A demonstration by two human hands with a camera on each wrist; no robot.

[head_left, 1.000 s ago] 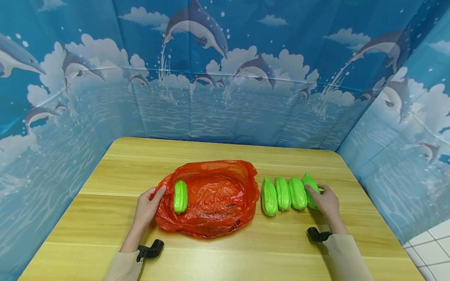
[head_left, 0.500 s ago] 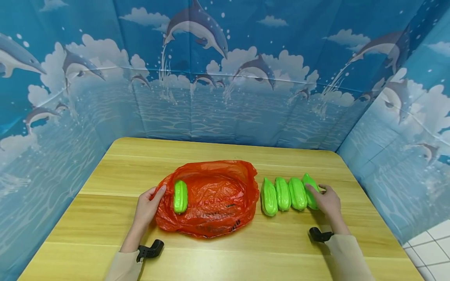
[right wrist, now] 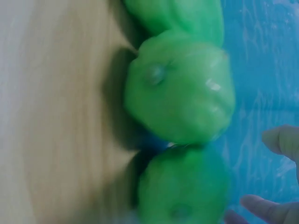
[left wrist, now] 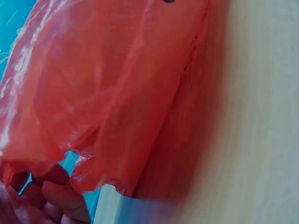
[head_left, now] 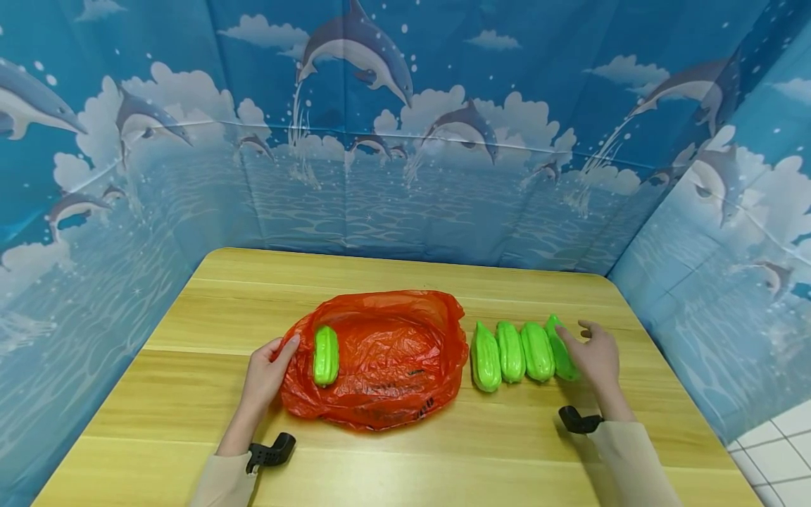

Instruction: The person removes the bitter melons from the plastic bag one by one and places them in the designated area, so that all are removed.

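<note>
My left hand [head_left: 265, 370] pinches the left edge of a red plastic bag [head_left: 393, 359], which lies with its mouth spread wide. One shiny green ribbed toy vegetable [head_left: 326, 356] lies inside the bag, at its left. To the right of the bag stands a row of several similar green vegetables [head_left: 486, 358], side by side. At the row's right end is a tilted, pointed one [head_left: 561, 352], partly covered by my right hand [head_left: 595, 355]. In the right wrist view the right fingers [right wrist: 284, 142] are spread apart, with nothing gripped between them.
All of it is on a light wooden table [head_left: 405, 465]. A blue dolphin-print curtain [head_left: 405, 190] hangs along the table's back and sides. A black camera mount [head_left: 272, 451] is strapped to the left wrist, another [head_left: 579, 421] to the right.
My right hand has shifted slightly right and its fingers have lifted off the end vegetable. The left hand and the bag have stayed in place.
</note>
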